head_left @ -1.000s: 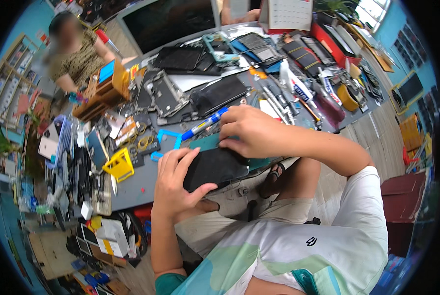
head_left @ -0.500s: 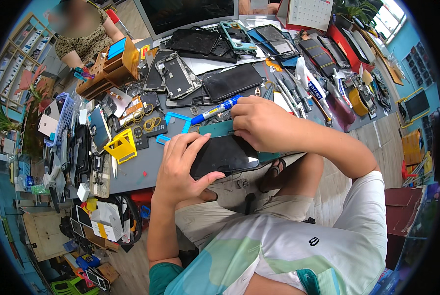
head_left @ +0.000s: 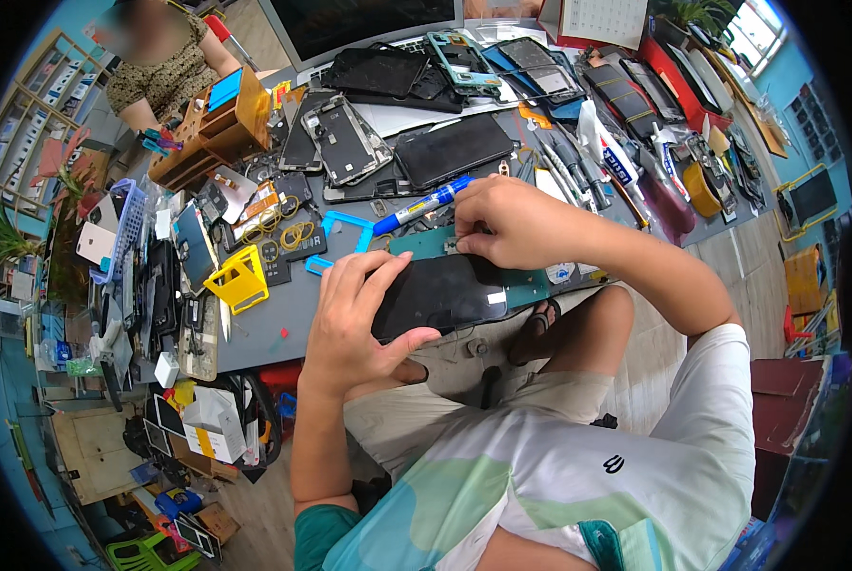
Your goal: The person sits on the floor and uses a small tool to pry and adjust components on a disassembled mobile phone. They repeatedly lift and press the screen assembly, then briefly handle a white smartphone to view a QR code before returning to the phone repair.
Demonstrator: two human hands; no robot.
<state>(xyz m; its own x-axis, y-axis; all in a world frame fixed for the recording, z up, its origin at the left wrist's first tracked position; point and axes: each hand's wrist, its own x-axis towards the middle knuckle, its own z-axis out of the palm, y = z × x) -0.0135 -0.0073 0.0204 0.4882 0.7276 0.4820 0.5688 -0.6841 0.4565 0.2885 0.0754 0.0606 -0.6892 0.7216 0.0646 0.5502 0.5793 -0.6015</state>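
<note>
A glossy black phone screen [head_left: 440,297] lies near the desk's front edge, over a green circuit board [head_left: 531,288] that shows above it and to its right. My left hand [head_left: 350,309] grips the screen's left end, fingers along the upper edge and thumb at the lower. Over the board's upper edge, the fingertips of my right hand [head_left: 516,224] are pinched together beside a small connector [head_left: 452,246]. What they hold, if anything, is hidden. Just behind lies a blue marker pen [head_left: 421,206], with a light-blue plastic frame [head_left: 348,233] to its left.
Phone parts and screens [head_left: 345,143] crowd the desk's back, below a monitor [head_left: 369,24]. A yellow phone stand [head_left: 238,279] and a wooden organizer [head_left: 221,133] stand at left. Several pens and tools [head_left: 574,171] and a white-blue tube [head_left: 609,152] lie at right. Another person [head_left: 164,67] sits far left.
The view has shifted slightly. My right hand has lifted a little off the screen, so more of the board and a small connector show. My left hand keeps its grip.
</note>
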